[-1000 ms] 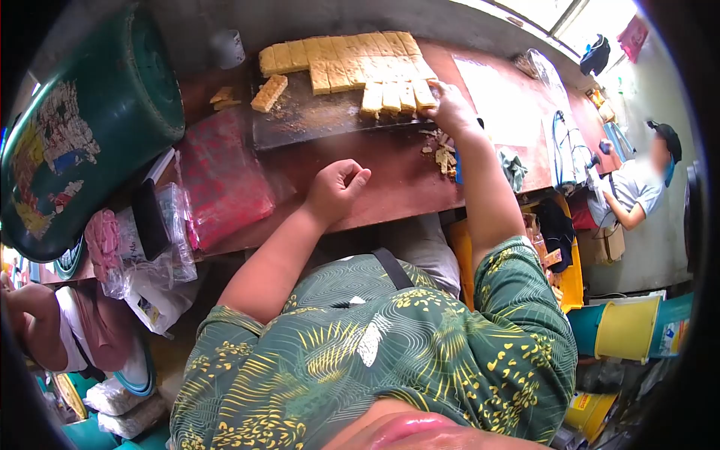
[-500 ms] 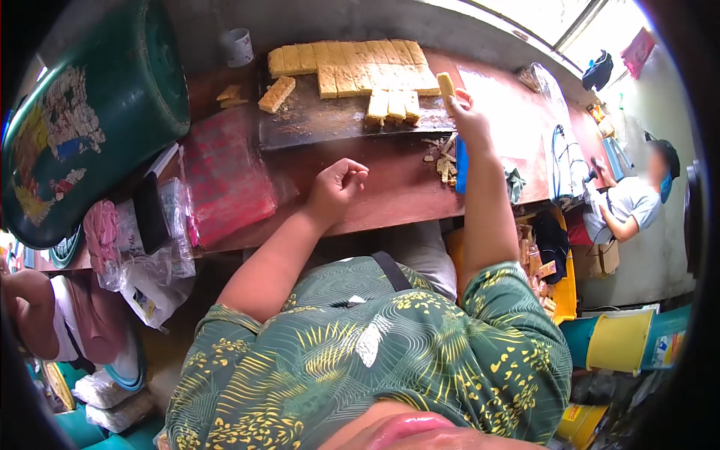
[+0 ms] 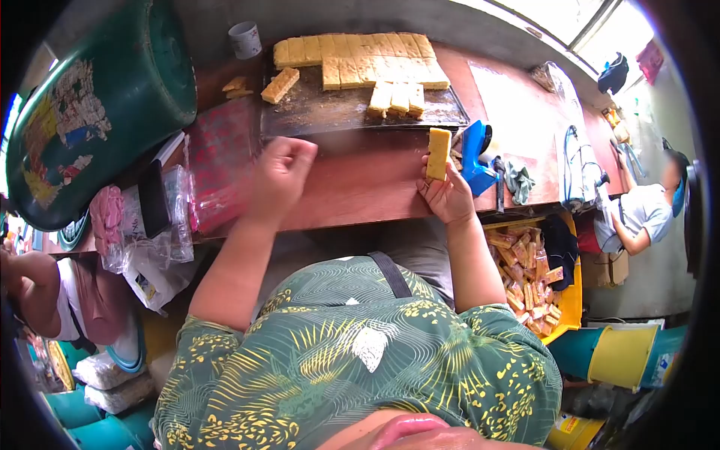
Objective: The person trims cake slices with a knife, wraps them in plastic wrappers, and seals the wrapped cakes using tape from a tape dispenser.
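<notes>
In my right hand (image 3: 450, 196) I hold a golden-yellow cake bar (image 3: 438, 154) upright, gripped at its lower end. My left hand (image 3: 285, 169) is over the table's front part, right of the red plastic sheets; motion blurs its fingers, so their grip is unclear. Behind both hands lies a dark baking tray (image 3: 322, 116) with a block of cut cake bars (image 3: 367, 56). A short row of bars (image 3: 396, 97) sits nearer its front edge, and a single bar (image 3: 280, 85) lies at its left. A blue tape dispenser (image 3: 476, 159) stands just right of my right hand.
Red plastic sheets (image 3: 221, 150) lie on the left of the table, beside a large green drum (image 3: 150, 90). A yellow crate (image 3: 571, 300) of wrapped bars is below right. A white mug (image 3: 244, 39) stands behind; a person (image 3: 645, 214) sits at far right.
My right hand has come down from the tray's right side towards me with the cake bar. My left hand has moved left and slightly up, towards the red plastic sheets.
</notes>
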A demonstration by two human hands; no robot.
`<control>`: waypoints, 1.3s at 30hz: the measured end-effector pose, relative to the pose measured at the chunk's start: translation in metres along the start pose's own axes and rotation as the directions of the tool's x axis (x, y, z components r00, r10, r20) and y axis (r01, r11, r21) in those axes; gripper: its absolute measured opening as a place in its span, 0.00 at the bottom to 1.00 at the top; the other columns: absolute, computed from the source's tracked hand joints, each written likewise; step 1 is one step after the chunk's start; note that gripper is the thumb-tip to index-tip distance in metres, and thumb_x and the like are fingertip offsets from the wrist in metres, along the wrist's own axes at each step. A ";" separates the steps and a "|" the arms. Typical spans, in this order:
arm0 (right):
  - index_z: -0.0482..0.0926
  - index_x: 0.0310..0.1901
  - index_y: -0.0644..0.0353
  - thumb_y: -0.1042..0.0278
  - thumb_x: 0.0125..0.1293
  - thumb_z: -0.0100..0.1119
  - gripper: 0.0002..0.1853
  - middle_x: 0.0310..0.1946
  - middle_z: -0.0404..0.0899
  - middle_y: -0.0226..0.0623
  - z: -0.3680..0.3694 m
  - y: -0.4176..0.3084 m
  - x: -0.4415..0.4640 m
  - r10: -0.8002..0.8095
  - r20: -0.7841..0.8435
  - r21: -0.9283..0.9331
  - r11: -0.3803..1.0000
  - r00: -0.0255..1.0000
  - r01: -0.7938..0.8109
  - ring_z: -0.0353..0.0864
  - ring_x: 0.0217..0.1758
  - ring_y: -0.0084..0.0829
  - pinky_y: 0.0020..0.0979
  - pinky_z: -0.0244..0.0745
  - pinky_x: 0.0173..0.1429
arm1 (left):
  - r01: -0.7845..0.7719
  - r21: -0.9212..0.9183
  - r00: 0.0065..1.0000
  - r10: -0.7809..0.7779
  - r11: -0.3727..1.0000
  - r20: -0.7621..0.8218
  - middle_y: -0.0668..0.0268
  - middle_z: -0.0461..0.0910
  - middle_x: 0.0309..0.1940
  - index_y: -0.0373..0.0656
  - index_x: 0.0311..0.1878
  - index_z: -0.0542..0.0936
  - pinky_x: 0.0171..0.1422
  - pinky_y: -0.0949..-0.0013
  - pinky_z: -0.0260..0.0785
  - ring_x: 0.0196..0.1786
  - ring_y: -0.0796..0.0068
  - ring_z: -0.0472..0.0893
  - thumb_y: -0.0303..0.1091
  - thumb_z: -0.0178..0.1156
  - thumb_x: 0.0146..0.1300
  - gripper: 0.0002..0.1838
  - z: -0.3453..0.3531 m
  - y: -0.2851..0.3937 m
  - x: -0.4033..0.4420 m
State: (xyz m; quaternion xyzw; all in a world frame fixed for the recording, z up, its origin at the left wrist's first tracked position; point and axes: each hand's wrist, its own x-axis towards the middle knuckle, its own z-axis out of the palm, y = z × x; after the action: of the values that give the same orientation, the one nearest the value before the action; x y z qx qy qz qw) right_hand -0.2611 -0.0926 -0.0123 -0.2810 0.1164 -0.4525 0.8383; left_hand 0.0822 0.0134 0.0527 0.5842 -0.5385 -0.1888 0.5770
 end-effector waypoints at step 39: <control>0.68 0.73 0.44 0.62 0.79 0.59 0.24 0.64 0.79 0.32 0.002 -0.002 0.002 0.055 -0.028 -0.061 0.997 0.998 -0.057 0.81 0.64 0.31 0.41 0.81 0.63 | -0.203 0.438 0.971 0.122 0.876 0.205 0.57 0.88 0.43 0.44 0.43 0.87 0.52 0.54 0.77 0.48 0.53 0.86 0.43 0.65 0.69 0.12 0.026 -0.020 0.130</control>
State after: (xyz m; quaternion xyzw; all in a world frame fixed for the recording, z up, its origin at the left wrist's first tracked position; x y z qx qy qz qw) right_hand -0.2601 -0.0943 -0.0097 -0.2975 0.1492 -0.4287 0.8399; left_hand 0.1138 -0.1144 0.0803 0.6374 -0.6625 -0.0574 0.3893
